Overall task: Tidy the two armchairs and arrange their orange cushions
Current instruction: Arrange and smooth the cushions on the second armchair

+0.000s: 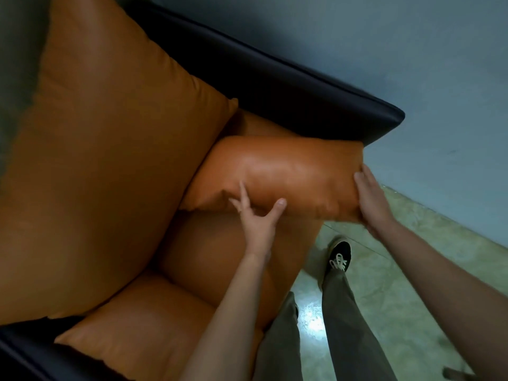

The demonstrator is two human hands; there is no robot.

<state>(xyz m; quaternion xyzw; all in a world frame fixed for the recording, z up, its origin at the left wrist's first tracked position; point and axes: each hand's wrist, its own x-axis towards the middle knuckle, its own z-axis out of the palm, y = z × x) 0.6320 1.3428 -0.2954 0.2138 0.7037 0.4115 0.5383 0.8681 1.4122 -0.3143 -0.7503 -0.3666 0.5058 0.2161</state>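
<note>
Head view, the only one. 1 armchair (302, 86) in frame with a dark frame; the second chair isn't in view. Orange pieces, count 4: big back cushion (110, 160) leaning on the chair back, seat cushion (220, 257), side cushion (137, 331) by the lower-left arm, and small cushion (277, 174), the one being handled. The small cushion lies across the seat's far side, one end against the back cushion, the other just beside the dark arm. Can't tell if it rests on the seat or is held clear. Right grip (371, 199) wraps the outer end, thumb on top, fingers curled behind: grasping it. Left grip (258, 218) is released, fingers splayed straight and pressed on the near edge; can't tell if any hook underneath. Also 2 trouser legs and 1 shoe (340, 255) on the floor (412, 270). Progress, my read: mid-task. Back cushion looks placed. Small cushion not yet settled, and its crumpled near corner needs smoothing. Second armchair's state unknown, so probably half done at best.
</note>
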